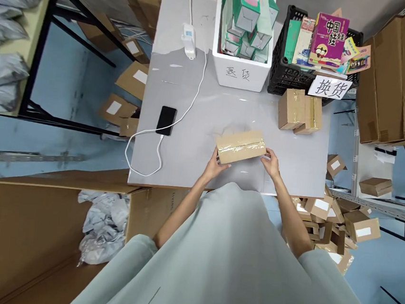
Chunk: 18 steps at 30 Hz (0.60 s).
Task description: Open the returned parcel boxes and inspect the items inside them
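A small brown cardboard box [241,146], sealed with shiny clear tape, is tilted slightly between my two hands above the near part of the grey-white table [193,170]. My left hand [216,165] grips its left end, with the thumb along the near lower edge. At the opposite end, my right hand [270,162] has its fingers against the lower right corner. Whether the box rests on the table or is just lifted, I cannot tell. Two smaller taped boxes [291,110] stand side by side farther back on the right.
A black phone [166,120] lies at left with a white cable looping to a power strip [189,41]. Along the back stand a white bin [240,79] of green-white cartons and a black crate [279,78] of books. A large open carton [30,231] holds grey plastic bags at lower left.
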Available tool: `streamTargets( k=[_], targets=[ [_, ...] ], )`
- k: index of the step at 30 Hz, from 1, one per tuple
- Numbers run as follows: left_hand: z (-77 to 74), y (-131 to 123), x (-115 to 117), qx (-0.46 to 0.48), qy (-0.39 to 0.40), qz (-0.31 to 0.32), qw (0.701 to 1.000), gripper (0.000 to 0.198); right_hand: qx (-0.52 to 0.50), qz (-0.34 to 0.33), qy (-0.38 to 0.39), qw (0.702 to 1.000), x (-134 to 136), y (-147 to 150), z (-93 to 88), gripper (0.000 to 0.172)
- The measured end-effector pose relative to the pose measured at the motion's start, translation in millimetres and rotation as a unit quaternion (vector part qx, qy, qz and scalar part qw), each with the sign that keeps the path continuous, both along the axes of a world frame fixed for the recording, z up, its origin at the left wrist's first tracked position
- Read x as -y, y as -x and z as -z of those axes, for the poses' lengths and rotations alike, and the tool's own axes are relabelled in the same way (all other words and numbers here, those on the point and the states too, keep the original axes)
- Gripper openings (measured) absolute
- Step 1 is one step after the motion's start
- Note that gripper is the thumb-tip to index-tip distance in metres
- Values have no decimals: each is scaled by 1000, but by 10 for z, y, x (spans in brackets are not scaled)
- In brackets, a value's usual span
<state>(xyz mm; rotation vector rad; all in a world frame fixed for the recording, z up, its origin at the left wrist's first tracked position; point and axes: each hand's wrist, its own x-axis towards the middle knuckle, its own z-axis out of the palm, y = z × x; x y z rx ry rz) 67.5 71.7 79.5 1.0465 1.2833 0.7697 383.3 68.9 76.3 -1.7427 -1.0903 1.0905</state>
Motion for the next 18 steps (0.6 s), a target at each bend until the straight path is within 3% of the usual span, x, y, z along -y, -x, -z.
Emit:
streamTargets(
  k=[4, 8, 13, 18],
  targets=[
    [28, 275, -11, -11, -22, -25, 999, 122, -29, 27, -18, 999, 437, 309, -50, 61],
    [-10, 394, 25, -30, -51, -30, 998, 101, -9, 53, -28, 998, 649, 432, -192, 70],
    [43, 412, 33, -50, -59, -66, 995, 79, 67, 61, -43, 995, 549, 338, -289, 65],
    [220, 360, -148, -75, -81, -62, 992, 64, 92, 64, -28, 993, 199, 231, -116, 60]
  ],
)
